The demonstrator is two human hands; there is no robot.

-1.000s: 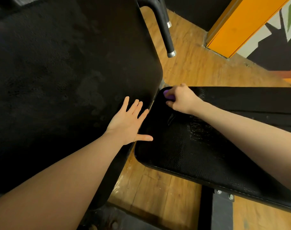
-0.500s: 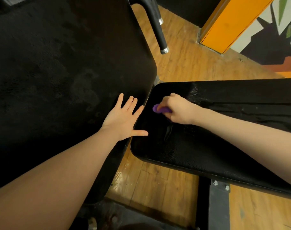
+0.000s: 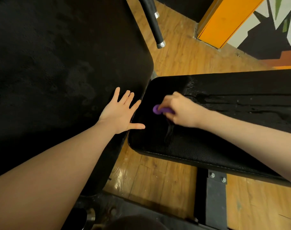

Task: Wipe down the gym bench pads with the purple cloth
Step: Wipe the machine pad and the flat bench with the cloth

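Observation:
Two black bench pads meet in the middle of the view. The large back pad [image 3: 58, 72] fills the left side. The seat pad [image 3: 224, 130] runs off to the right, with a wet sheen across its top. My left hand [image 3: 120, 112] lies flat with fingers spread on the back pad's lower right edge, thumb reaching over the gap. My right hand [image 3: 181, 110] grips the bunched purple cloth [image 3: 159, 110] and presses it on the seat pad's left end. Only a small fold of cloth shows beyond my fingers.
A black metal handle with a chrome tip [image 3: 155, 29] hangs above the pads. A wooden floor [image 3: 158, 176] lies below. The black bench frame with bolts [image 3: 216, 193] stands under the seat pad. An orange post [image 3: 224, 22] and a painted wall are at the top right.
My right hand has drawn the purple cloth from the seat pad's far left corner toward me along its left end. My left hand has stayed flat on the back pad.

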